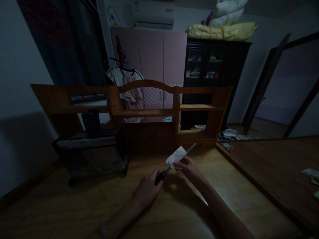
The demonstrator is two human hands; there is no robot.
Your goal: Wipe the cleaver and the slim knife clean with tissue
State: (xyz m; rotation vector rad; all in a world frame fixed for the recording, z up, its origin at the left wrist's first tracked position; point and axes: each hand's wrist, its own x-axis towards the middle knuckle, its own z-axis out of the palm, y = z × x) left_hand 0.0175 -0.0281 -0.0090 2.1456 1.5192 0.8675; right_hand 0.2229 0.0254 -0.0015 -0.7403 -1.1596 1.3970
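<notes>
My left hand (149, 186) is closed around the black handle of a slim tool (159, 178) with a long, narrow metal shaft or blade; the dim light hides its exact kind. The tool points up and to the right over the wooden tabletop (139, 215). A folded white tissue (177, 156) wraps around the middle of the metal part, and the tip sticks out beyond it. My right hand (187, 167) pinches the tissue against the metal from the right side, with thumb and fingers closed on it.
A wooden shelf unit (144, 113) stands along the table's far edge. At the left sits a dark, clear-walled tank-like box (92, 159) with a black device (91, 122) on top. Beyond are a pink wardrobe (152, 59), a dark cabinet (230, 66) and a door frame at the right.
</notes>
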